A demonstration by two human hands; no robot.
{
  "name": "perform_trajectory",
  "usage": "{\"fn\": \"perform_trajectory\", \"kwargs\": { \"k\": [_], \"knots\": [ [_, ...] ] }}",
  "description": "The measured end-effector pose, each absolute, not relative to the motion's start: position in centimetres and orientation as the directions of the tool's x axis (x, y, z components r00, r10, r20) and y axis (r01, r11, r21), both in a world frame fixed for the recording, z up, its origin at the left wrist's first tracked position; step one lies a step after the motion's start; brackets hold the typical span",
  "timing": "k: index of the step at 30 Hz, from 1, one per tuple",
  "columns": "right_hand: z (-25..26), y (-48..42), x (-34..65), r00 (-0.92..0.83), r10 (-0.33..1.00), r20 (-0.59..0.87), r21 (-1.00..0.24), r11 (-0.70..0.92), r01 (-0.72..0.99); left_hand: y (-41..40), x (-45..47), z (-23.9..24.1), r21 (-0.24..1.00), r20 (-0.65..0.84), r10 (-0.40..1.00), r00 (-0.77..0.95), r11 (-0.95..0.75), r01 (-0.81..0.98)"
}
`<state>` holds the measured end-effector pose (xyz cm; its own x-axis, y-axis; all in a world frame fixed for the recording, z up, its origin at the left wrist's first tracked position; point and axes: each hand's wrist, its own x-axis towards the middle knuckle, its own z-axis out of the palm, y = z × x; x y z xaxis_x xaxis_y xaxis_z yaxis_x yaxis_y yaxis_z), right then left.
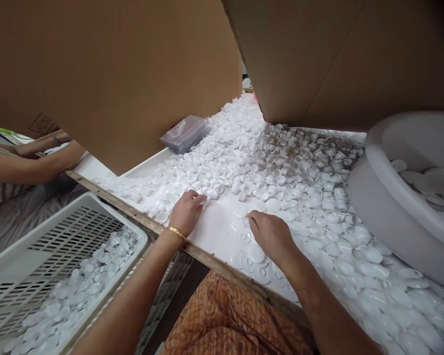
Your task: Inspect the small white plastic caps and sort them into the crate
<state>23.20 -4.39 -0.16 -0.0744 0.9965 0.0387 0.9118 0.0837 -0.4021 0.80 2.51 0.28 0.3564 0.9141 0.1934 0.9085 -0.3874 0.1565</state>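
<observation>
My left hand (187,213), with a yellow bangle at its wrist, is at the near edge of a heap of small white cups (222,162). Its thumb and fingers are closed together; whatever is between them blends into the white behind. My right hand (272,235) pinches the rim of a small white saucer (240,214) just above the white tabletop (216,229). Below and to the right of that hand spread many glossy white saucers (340,246), some flat, some overlapping.
A slatted white crate (129,222) with white cups stands at lower left, below the table's wooden edge (222,266). At right is a large white tub (377,207) with discs. Cardboard panels (151,74) rise behind. A clear plastic packet (186,133) lies by the heap. Another person's arm (33,165) is at left.
</observation>
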Motion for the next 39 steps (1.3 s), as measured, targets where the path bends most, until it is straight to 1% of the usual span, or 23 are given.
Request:
{"fn": "perform_trajectory", "kwargs": {
  "k": [1,2,3,4,5,6,7,8,9,12,15,19,22,25,27,29,31,33,35,37,39],
  "knots": [
    [-0.2,-4.3,23.2,-0.019,0.998,0.053,-0.475,0.041,0.879,2.7,1.2,0.2,0.149,0.175,0.917,0.358,-0.384,0.911],
    [-0.2,-4.2,23.2,0.038,0.998,0.056,-0.582,0.002,0.813,2.7,1.5,0.1,0.171,0.165,0.925,0.343,-0.37,0.913],
    [-0.2,-4.1,23.1,0.089,0.995,0.039,-0.709,-0.035,0.705,2.3,2.0,0.2,0.23,0.157,0.936,0.314,-0.344,0.91],
    [-0.2,-4.1,22.9,0.128,0.992,0.0,-0.829,-0.071,0.554,1.7,2.6,0.3,0.33,0.147,0.952,0.268,-0.303,0.894],
    [-0.2,-4.0,22.8,0.15,0.987,-0.053,-0.916,-0.108,0.385,0.9,3.3,0.5,0.458,0.124,0.968,0.218,-0.251,0.853],
    [-0.2,-4.0,22.6,0.155,0.982,-0.111,-0.962,-0.145,0.232,0.0,4.1,0.6,0.588,0.093,0.98,0.176,-0.197,0.785],
    [-0.1,-4.0,22.4,0.153,0.976,-0.158,-0.977,-0.177,0.12,-0.9,5.0,0.8,0.694,0.067,0.986,0.15,-0.154,0.703],
    [0.1,-4.1,22.2,0.145,0.972,-0.185,-0.979,-0.194,0.055,-1.7,5.8,1.0,0.764,0.061,0.989,0.135,-0.133,0.632],
    [0.3,-4.1,22.0,0.136,0.972,-0.191,-0.98,-0.196,0.024,-2.4,6.6,1.1,0.798,0.08,0.989,0.124,-0.138,0.587],
    [0.7,-4.4,21.6,0.106,0.983,-0.149,-0.989,-0.15,-0.003,-3.3,8.2,1.3,0.786,0.195,0.976,0.098,-0.215,0.579],
    [0.6,-4.5,21.3,0.075,0.994,-0.074,-0.997,-0.073,-0.018,-3.2,8.6,1.3,0.764,0.256,0.964,0.073,-0.248,0.595],
    [0.3,-4.7,21.3,0.079,0.997,0.025,-0.996,0.018,0.083,-2.9,8.5,1.3,0.73,0.307,0.949,0.068,-0.28,0.623],
    [0.6,-4.9,21.3,0.048,0.995,0.093,-0.986,0.085,0.145,-3.0,8.6,1.1,0.683,0.358,0.931,0.077,-0.317,0.659],
    [1.0,-5.0,21.4,0.001,0.989,0.147,-0.978,0.145,0.149,-3.3,8.7,1.1,0.611,0.435,0.896,0.088,-0.365,0.702],
    [1.2,-5.0,21.4,-0.021,0.985,0.172,-0.978,0.173,0.117,-3.6,8.6,1.4,0.591,0.455,0.885,0.098,-0.382,0.711],
    [1.3,-5.0,21.3,-0.047,0.982,0.182,-0.979,0.186,0.082,-3.7,8.4,1.7,0.637,0.434,0.897,0.085,-0.372,0.676],
    [1.3,-5.1,21.2,-0.054,0.98,0.191,-0.976,0.196,0.095,-3.8,8.0,2.1,0.739,0.359,0.929,0.087,-0.34,0.582],
    [1.5,-5.3,21.0,-0.048,0.977,0.206,-0.966,0.211,0.151,-3.7,7.7,2.3,0.841,0.234,0.956,0.176,-0.29,0.456],
    [1.6,-5.4,21.0,-0.049,0.97,0.24,-0.949,0.245,0.201,-3.5,7.5,2.4,0.905,0.114,0.95,0.291,-0.22,0.365],
    [1.7,-5.5,21.0,-0.065,0.96,0.273,-0.932,0.281,0.228,-3.5,7.3,2.5,0.919,0.059,0.939,0.34,-0.184,0.348],
    [1.8,-5.6,21.0,-0.073,0.954,0.289,-0.921,0.299,0.251,-3.5,7.3,2.4,0.896,0.071,0.946,0.315,-0.199,0.397]
  ]
}}
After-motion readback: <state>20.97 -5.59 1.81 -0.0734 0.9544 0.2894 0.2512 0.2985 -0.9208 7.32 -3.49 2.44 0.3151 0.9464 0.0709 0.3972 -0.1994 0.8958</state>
